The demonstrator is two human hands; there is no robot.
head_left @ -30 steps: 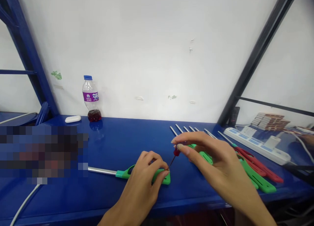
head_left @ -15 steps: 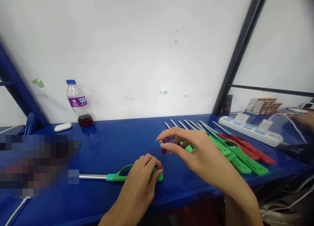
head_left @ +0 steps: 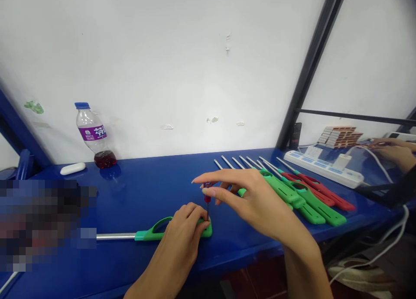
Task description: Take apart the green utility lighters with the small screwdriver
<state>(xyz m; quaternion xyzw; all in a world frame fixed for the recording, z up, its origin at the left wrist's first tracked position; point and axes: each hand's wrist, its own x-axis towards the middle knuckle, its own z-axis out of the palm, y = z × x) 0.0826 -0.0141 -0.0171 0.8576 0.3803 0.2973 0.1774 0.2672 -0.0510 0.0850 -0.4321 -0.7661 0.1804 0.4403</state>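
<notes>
A green long-necked lighter (head_left: pixel 152 234) lies flat on the blue table (head_left: pixel 156 182), its metal tube pointing left. My left hand (head_left: pixel 183 234) is closed over the handle and presses it down, hiding much of it. Between the thumb and fingers of my right hand (head_left: pixel 240 195) is a small screwdriver (head_left: pixel 207 198) with a red handle. It stands nearly upright, its tip at the right end of the lighter's handle, beside my left fingertips. To the right lie several green lighters (head_left: pixel 312 212) and red lighters (head_left: pixel 325 193), partly behind my right hand.
A white power strip (head_left: pixel 325 169) with plugs sits at the right rear. A bottle of dark drink (head_left: pixel 97 138) and a white case (head_left: pixel 73 168) stand near the wall. Stacked small boxes (head_left: pixel 339 137) and another person's hand (head_left: pixel 394 151) appear at far right. A blurred patch covers the left.
The screwdriver has become more upright, and my right hand is a little farther left. My left hand still holds the lighter. The whole view has shifted slightly.
</notes>
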